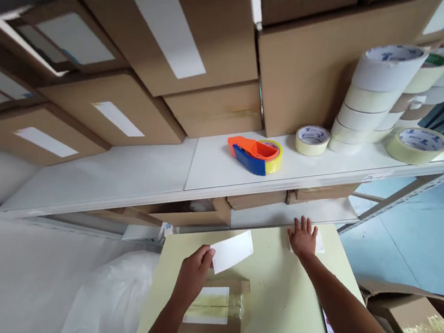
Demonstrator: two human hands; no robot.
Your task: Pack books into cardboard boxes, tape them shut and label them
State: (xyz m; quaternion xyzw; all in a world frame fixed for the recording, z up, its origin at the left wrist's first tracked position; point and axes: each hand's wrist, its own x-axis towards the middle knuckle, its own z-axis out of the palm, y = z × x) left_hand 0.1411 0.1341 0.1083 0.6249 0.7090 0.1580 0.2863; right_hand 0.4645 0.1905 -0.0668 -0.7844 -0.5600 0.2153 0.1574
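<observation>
My left hand (193, 274) pinches a white card (233, 252) by its left edge, holding it over the pale table (268, 305). Below the card lies a flat brown cardboard parcel (235, 323), with a white label (209, 303) under clear tape on its top. At the far right of the table, my right hand (303, 237) reaches out with its fingers spread. It rests on or just above another white paper (319, 242), which it partly covers. A phone (329, 326) lies near the right table edge, partly hidden by my right forearm.
Behind the table, a white shelf (156, 165) carries cardboard boxes (209, 107), an orange and blue tape dispenser (252, 154) and stacked tape rolls (370, 93). An open carton (418, 326) stands at the lower right. White plastic wrapping (114, 289) bulges left of the table.
</observation>
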